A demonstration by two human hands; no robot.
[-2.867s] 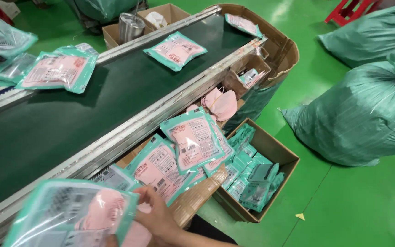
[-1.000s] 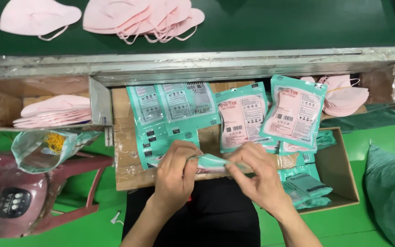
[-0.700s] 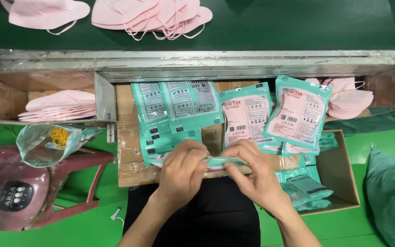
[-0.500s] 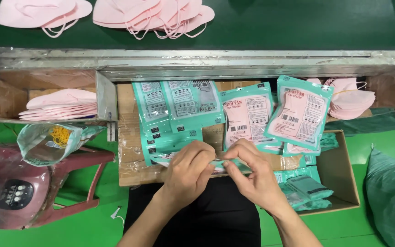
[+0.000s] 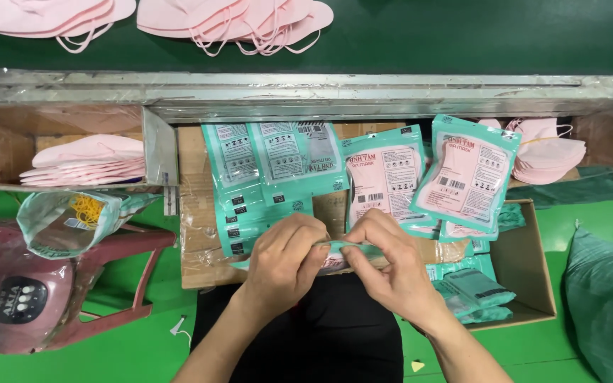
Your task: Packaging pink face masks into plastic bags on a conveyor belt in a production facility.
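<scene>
My left hand [image 5: 284, 261] and my right hand [image 5: 386, 264] pinch the top edge of a teal mask pouch [image 5: 340, 252] between thumbs and fingers, just above my lap. The pouch lies edge-on, mostly hidden by my fingers. Behind my hands, filled teal pouches with pink masks [image 5: 468, 171] lean on a cardboard tray [image 5: 193, 213]. Flat teal pouches [image 5: 271, 163] lie to their left.
A dark green conveyor belt [image 5: 427, 35] with pink masks [image 5: 250, 18] runs along the top behind a metal rail [image 5: 363, 89]. Stacked pink masks [image 5: 90, 162] sit at left, another stack [image 5: 544, 152] at right. A cardboard box [image 5: 526, 284] holds pouches; a green sack [image 5: 608, 298] and red stool [image 5: 122, 245] flank me.
My view swung from the belt and boxes on the right down to my lap. Over the last second both hands have drawn closer together along the pouch's top edge.
</scene>
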